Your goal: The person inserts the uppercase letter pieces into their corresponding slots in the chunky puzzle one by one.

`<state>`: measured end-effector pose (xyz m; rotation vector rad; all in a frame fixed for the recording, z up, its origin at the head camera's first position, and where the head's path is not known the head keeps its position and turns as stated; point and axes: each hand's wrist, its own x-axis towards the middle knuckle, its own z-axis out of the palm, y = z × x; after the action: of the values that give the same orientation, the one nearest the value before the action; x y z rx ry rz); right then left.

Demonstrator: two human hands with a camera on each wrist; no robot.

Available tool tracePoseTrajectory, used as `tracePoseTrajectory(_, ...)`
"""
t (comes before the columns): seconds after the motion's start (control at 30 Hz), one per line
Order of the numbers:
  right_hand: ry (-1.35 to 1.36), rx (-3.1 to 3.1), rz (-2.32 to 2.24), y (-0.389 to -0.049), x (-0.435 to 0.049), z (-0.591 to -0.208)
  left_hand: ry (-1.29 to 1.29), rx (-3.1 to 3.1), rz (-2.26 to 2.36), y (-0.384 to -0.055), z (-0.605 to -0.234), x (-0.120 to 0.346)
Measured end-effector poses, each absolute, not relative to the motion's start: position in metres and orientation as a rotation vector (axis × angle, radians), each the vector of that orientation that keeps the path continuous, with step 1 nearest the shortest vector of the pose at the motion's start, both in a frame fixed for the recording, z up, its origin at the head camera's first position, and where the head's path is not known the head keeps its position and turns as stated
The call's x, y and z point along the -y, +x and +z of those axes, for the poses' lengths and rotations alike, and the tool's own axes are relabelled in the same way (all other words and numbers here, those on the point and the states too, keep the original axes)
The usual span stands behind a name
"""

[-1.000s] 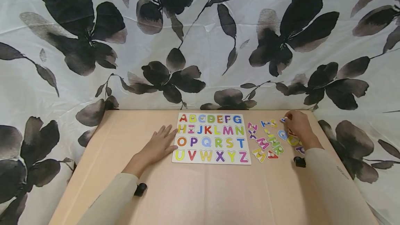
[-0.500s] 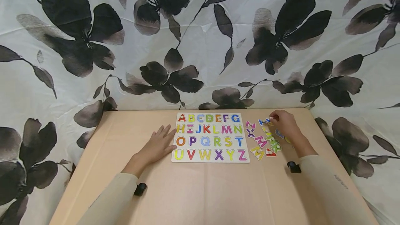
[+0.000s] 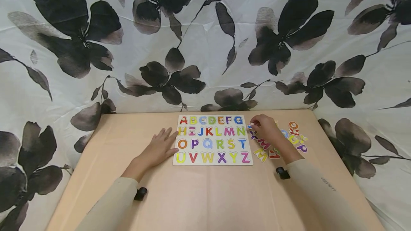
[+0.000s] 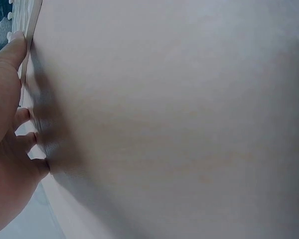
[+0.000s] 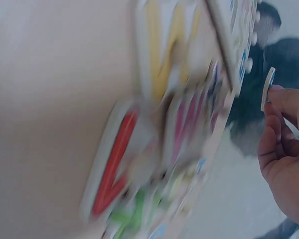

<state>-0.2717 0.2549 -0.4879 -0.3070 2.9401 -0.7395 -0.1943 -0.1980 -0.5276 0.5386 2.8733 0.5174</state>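
My right hand [image 3: 266, 129] pinches a small letter puzzle piece [image 5: 268, 89] with blue on its face between thumb and fingers, held up beside the right edge of the alphabet board [image 3: 212, 164]. Coloured letters from A to Z show in rows on this white board. My left hand [image 3: 157, 149] lies at the board's left edge, fingers spread and touching the edge. Loose letter pieces lie to the right of the board, partly hidden under my right hand and forearm; among them are a yellow M [image 3: 260, 155], a red letter [image 3: 274, 153] and a purple P [image 3: 302, 148].
The board and letters are near the far edge of a light wood-toned table [image 3: 208, 199]. Behind it hangs a white cloth [image 3: 231, 81] with dark flowers. A red O piece [image 3: 293, 125] lies among the farthest-right letters.
My right hand has moved left with the blue letter piece, from the right end of the loose letters to the board's edge. The left hand stays at the board.
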Motion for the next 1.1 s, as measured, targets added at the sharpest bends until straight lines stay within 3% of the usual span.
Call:
tracePoseTrajectory(0.37, -0.513, -2.908, -0.727, -0.275, -0.185, -0.492, 0.540, -2.867, 0.518, -0.196, -0.528, 0.200)
tracePoseTrajectory(1.1, -0.664, -2.811, -0.624, -0.281, -0.079, -0.511, 0.545, -2.880, 0.528, -0.194, -0.526, 0.199)
